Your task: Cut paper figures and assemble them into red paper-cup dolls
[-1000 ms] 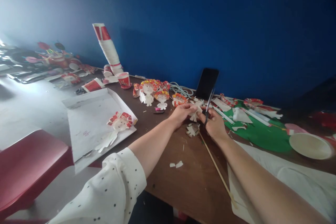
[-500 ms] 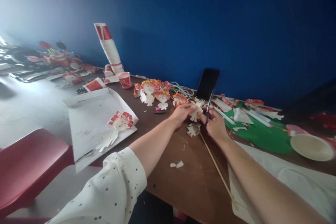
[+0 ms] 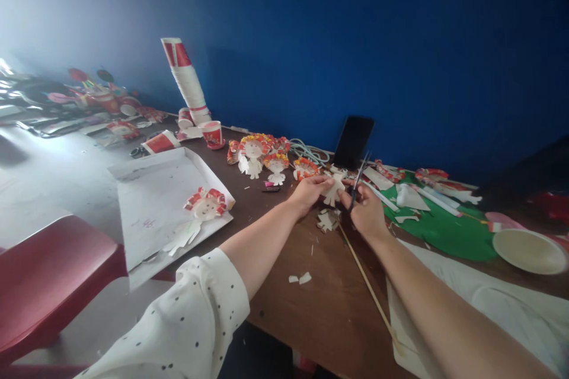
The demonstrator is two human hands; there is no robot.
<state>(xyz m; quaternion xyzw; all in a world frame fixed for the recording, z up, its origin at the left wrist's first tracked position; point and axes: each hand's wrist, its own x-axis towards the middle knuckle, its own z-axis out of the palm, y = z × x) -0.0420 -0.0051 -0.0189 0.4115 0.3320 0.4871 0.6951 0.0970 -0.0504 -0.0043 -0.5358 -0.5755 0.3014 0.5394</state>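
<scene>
Paper doll [image 3: 334, 191], plain white, pinched in my left hand [image 3: 309, 195] above the table [image 3: 284, 314]; scissors [image 3: 354, 192] gripped in my right hand [image 3: 368, 211]. Outline looks mostly cut, trimming perhaps left; decorated dolls [image 3: 276, 167] behind appear finished.

The cutout [image 3: 333, 192] looks like thin, matt paper or card, and the scissors [image 3: 361, 170] pair bare metal blades with dark handles that pass for plastic. The worktop [image 3: 284, 320] has the look of smooth brown wood with a faint sheen, the stick [image 3: 365, 279] is plain matt wood, and the phone [image 3: 354, 142] shows a dark, glassy face. Cups [image 3: 190, 89] and tray [image 3: 146, 192] appear to be smooth paper and card, the chair [image 3: 57, 272] satiny moulded plastic, the sleeve [image 3: 208, 296] soft, creased cloth, and the wall [image 3: 377, 41] matt paint.
</scene>
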